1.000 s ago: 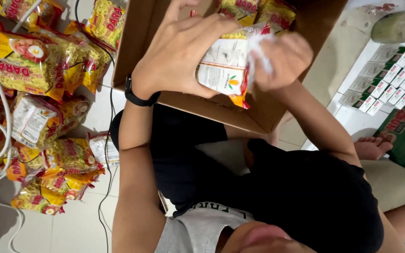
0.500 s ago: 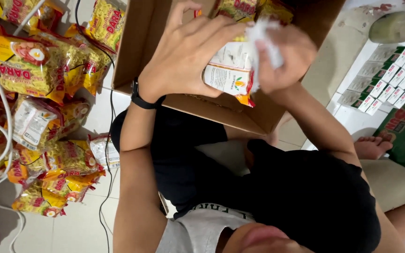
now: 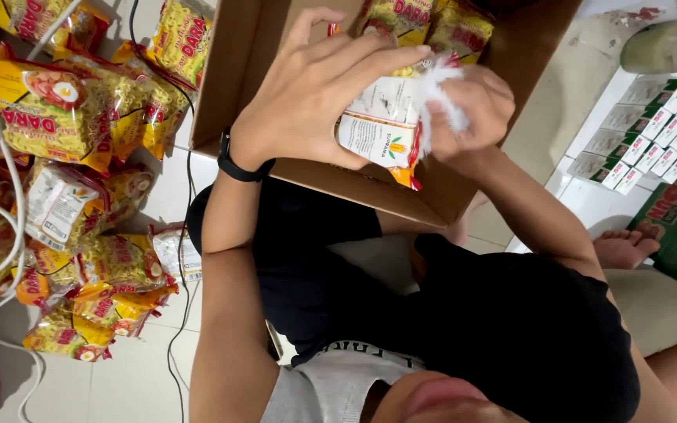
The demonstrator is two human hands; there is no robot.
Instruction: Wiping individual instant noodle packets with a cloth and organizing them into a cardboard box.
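I see a home floor used for stock: white tiles (image 3: pixel 143 376), noodle packet heap (image 3: pixel 72 196), cardboard box (image 3: pixel 237 78), small cartons (image 3: pixel 652 133).

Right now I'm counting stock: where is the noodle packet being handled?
In the head view, upper middle: the noodle packet sits between the left hand and right hand, over the cardboard box.

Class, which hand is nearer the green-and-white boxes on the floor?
Right. The right hand sits on the side toward the boxes; the left hand is beyond it, farther away.
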